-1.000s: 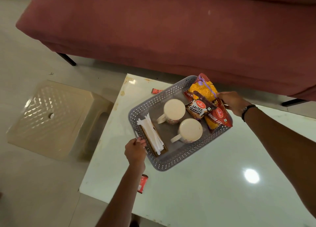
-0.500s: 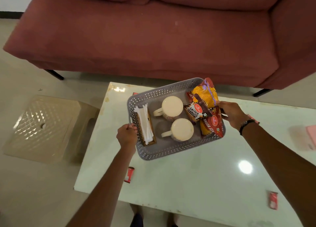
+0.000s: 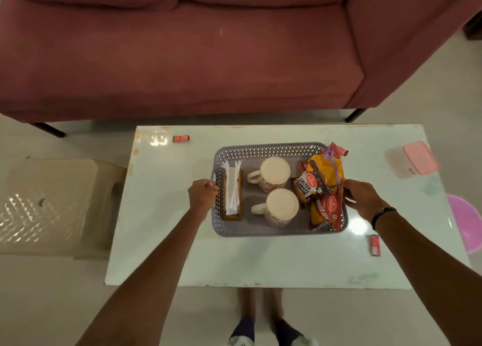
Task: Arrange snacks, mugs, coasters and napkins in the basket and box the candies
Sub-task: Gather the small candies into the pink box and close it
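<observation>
The grey basket sits mid-table, holding two mugs, napkins on coasters and snack packets; the left hand grips its left rim; the right hand clasps its right rim; one candy lies beyond the basket's far-left corner.

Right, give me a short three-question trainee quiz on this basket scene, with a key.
1. True or false: both mugs in the basket have their handles toward the napkins.
2. How many red candies lie loose on the table?
3. Which holds the basket's end nearest the snack packets: A) left hand B) right hand?

Key: 1 true; 2 two, one candy at the far left corner, one near the right forearm; 3 B.
</observation>
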